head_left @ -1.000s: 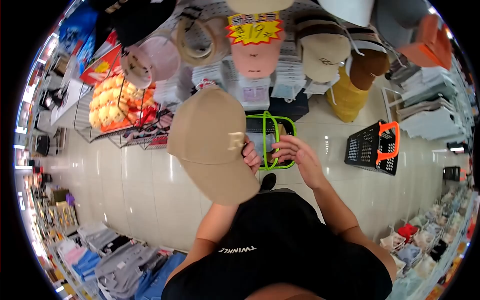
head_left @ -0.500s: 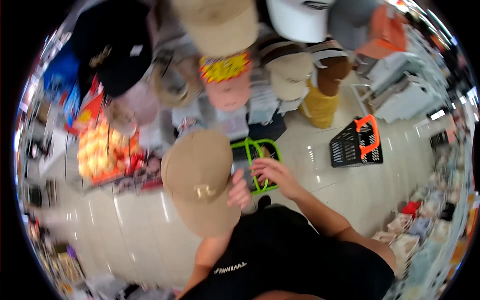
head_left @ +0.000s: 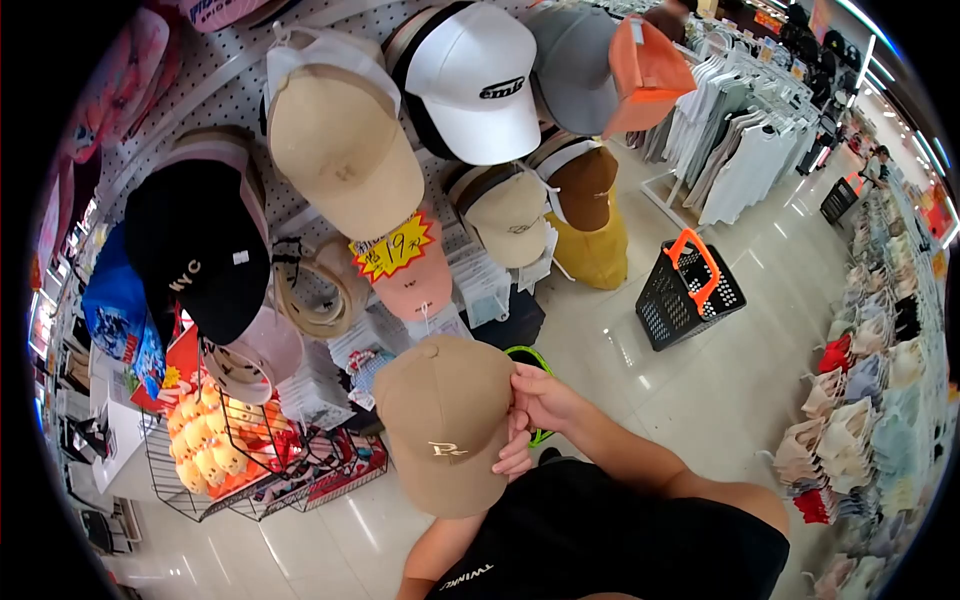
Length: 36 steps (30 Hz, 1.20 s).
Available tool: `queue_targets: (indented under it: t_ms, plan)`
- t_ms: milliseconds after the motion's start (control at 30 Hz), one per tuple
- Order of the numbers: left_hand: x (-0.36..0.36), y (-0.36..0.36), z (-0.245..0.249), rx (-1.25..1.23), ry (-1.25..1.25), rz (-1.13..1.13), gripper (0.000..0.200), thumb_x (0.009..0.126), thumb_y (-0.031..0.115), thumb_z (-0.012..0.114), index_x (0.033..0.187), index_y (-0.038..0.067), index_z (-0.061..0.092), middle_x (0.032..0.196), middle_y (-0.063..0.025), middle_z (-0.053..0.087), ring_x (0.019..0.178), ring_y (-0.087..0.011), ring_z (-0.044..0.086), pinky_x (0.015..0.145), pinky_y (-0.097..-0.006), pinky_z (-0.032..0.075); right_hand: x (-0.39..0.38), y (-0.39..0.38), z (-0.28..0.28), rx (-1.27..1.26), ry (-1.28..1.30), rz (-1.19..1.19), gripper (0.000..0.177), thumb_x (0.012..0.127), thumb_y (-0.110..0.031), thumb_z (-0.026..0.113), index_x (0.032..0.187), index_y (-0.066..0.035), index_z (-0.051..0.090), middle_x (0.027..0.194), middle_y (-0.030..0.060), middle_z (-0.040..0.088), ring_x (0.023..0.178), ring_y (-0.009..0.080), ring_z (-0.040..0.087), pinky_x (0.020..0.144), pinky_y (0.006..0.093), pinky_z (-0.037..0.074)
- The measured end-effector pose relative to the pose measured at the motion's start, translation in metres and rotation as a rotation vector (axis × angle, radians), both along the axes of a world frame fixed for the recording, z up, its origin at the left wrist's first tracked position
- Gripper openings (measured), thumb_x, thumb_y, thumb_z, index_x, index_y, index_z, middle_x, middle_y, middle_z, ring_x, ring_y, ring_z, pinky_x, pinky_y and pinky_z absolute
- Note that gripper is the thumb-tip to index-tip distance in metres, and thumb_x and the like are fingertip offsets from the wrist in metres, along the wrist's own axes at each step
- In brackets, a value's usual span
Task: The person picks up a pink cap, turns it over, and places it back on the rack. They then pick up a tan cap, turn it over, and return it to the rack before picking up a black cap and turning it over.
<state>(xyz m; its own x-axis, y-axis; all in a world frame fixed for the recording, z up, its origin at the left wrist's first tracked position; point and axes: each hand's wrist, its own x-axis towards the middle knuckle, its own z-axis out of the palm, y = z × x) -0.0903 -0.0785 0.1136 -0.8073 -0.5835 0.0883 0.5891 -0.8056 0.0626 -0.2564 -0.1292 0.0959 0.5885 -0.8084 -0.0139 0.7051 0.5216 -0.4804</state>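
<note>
A tan baseball cap with a small gold letter emblem on its front is held up before me, its brim pointing down. My left hand comes from beneath, mostly hidden by the cap, with its fingers curled round the cap's right side. On that same side, slightly higher, my right hand pinches the cap's edge. Behind the cap and my right hand, part of a bright green basket rim shows; the cap hides most of that basket.
Caps hang on a pegboard, among them a white cap and a black cap, with a yellow price sign. A wire basket holds orange plush items. On the floor stands a black basket. Clothes racks lie beyond.
My right hand has moved from over the green basket onto the cap's edge. The cap appears lower and further right, and covers more of the green basket. The view has shifted.
</note>
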Motion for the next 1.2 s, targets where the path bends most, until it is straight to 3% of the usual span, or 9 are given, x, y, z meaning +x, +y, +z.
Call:
queue_targets:
  t_ms: [100, 167, 200, 333, 400, 500, 733, 1000, 1200]
  plan:
    - [-0.005, 0.003, -0.002, -0.013, -0.089, 0.065, 0.046, 0.098, 0.043, 0.048, 0.114, 0.0, 0.05, 0.072, -0.0052, 0.05, 0.057, -0.0142, 0.052, 0.053, -0.025, 0.038, -0.006, -0.004, 0.007, -0.037, -0.011, -0.032, 0.04, 0.099, -0.025, 0.058, 0.133, -0.005, 0.048, 0.118, 0.0059, 0.063, 0.1, 0.014, 0.064, 0.072, 0.0314, 0.056]
    - [-0.011, 0.001, -0.008, -0.294, -0.605, 0.292, 0.042, 0.099, 0.036, 0.05, 0.117, -0.001, 0.053, 0.083, -0.0093, 0.06, 0.072, -0.0204, 0.062, 0.067, -0.0294, 0.051, -0.011, -0.008, 0.012, -0.084, -0.016, -0.077, 0.041, 0.099, -0.023, 0.058, 0.134, -0.004, 0.048, 0.121, 0.0071, 0.063, 0.107, 0.0164, 0.063, 0.083, 0.0325, 0.054]
    - [-0.004, -0.006, -0.042, -0.337, -0.587, 0.245, 0.042, 0.1, 0.032, 0.051, 0.126, -0.002, 0.053, 0.103, -0.0154, 0.066, 0.091, -0.0285, 0.066, 0.086, -0.0382, 0.056, -0.009, -0.011, 0.012, -0.065, 0.007, -0.165, 0.043, 0.099, -0.021, 0.058, 0.136, -0.002, 0.047, 0.128, 0.0092, 0.06, 0.117, 0.0194, 0.059, 0.098, 0.0361, 0.049]
    - [-0.006, -0.011, -0.057, -0.037, -0.471, 0.406, 0.047, 0.102, 0.034, 0.047, 0.137, 0.002, 0.048, 0.122, -0.0174, 0.062, 0.105, -0.0316, 0.064, 0.093, -0.0425, 0.054, -0.028, -0.017, 0.032, -0.055, -0.032, -0.218, 0.046, 0.099, -0.02, 0.058, 0.139, -0.001, 0.044, 0.134, 0.0104, 0.057, 0.125, 0.0219, 0.054, 0.107, 0.0393, 0.042]
    - [-0.005, -0.014, -0.063, 0.15, -0.225, 0.394, 0.055, 0.103, 0.044, 0.044, 0.144, 0.007, 0.043, 0.138, -0.0153, 0.054, 0.117, -0.0322, 0.059, 0.096, -0.0447, 0.052, -0.04, -0.019, 0.031, -0.053, -0.042, -0.221, 0.047, 0.099, -0.019, 0.058, 0.14, -0.001, 0.044, 0.137, 0.01, 0.055, 0.128, 0.0222, 0.052, 0.108, 0.0387, 0.042]
    - [-0.002, -0.014, -0.054, 0.091, -0.377, 0.531, 0.065, 0.101, 0.057, 0.038, 0.146, 0.01, 0.041, 0.146, -0.0114, 0.047, 0.127, -0.0307, 0.052, 0.103, -0.0455, 0.046, -0.049, -0.024, 0.016, -0.082, -0.021, -0.207, 0.047, 0.1, -0.021, 0.056, 0.14, -0.001, 0.043, 0.137, 0.0093, 0.055, 0.127, 0.0219, 0.052, 0.108, 0.0386, 0.042]
    - [0.002, -0.029, -0.043, 0.069, -0.293, 0.63, 0.066, 0.101, 0.057, 0.036, 0.146, 0.009, 0.042, 0.144, -0.014, 0.049, 0.127, -0.0336, 0.052, 0.105, -0.0479, 0.043, -0.061, -0.026, 0.007, -0.058, -0.017, -0.171, 0.045, 0.1, -0.022, 0.056, 0.139, -0.003, 0.045, 0.134, 0.0065, 0.057, 0.124, 0.0197, 0.055, 0.106, 0.0368, 0.043]
    - [0.009, -0.03, -0.049, 0.109, -0.42, 0.679, 0.057, 0.105, 0.047, 0.036, 0.144, 0.006, 0.044, 0.145, -0.0151, 0.049, 0.128, -0.0323, 0.051, 0.107, -0.0478, 0.042, -0.064, -0.035, 0.006, -0.042, 0.038, -0.164, 0.039, 0.101, -0.02, 0.056, 0.135, -0.004, 0.048, 0.13, 0.0054, 0.06, 0.121, 0.0176, 0.057, 0.103, 0.0365, 0.045]
    - [0.021, -0.021, -0.043, 0.074, -0.462, 0.701, 0.06, 0.105, 0.049, 0.035, 0.145, 0.006, 0.041, 0.146, -0.0154, 0.047, 0.13, -0.0325, 0.05, 0.108, -0.0471, 0.041, -0.051, -0.037, -0.002, -0.01, 0.033, -0.158, 0.035, 0.101, -0.02, 0.056, 0.131, -0.004, 0.05, 0.127, 0.0051, 0.061, 0.118, 0.0171, 0.059, 0.102, 0.0357, 0.046]
